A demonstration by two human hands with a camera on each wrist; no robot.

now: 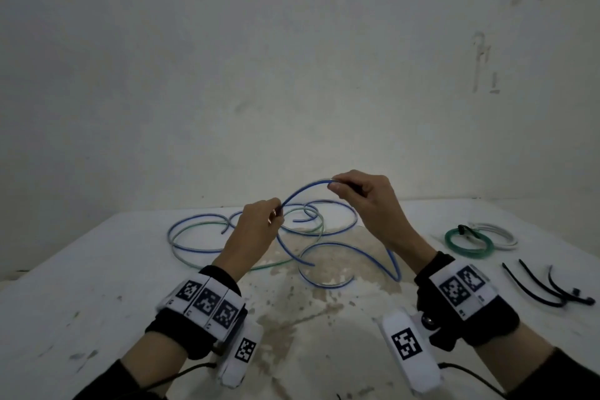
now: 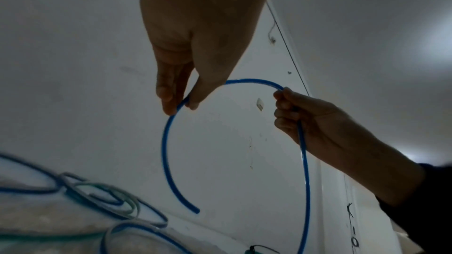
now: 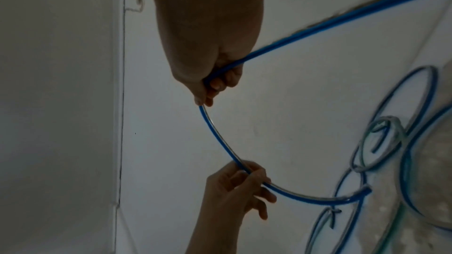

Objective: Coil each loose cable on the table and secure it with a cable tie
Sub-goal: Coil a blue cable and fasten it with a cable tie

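Observation:
A blue cable [image 1: 303, 189] arches above the table between both hands. My left hand [image 1: 259, 224] pinches it near its free end, which curves down to a cut tip [image 1: 311, 265]. My right hand [image 1: 363, 191] grips the cable higher and further right, fingers curled round it [image 3: 220, 80]. From there the cable drops to the table [image 1: 394, 266]. In the left wrist view my left hand's thumb and fingers [image 2: 176, 101] pinch the blue cable [image 2: 166, 142], and my right hand [image 2: 293, 115] holds the far side of the arc. More loose blue and green cable [image 1: 201, 237] sprawls behind the hands.
The white, stained table [image 1: 97, 302] meets a bare wall. At the right lie a green coil [image 1: 469, 243] and a white coil [image 1: 500, 234], each bound with a tie. Three loose black cable ties [image 1: 548, 286] lie in front of them.

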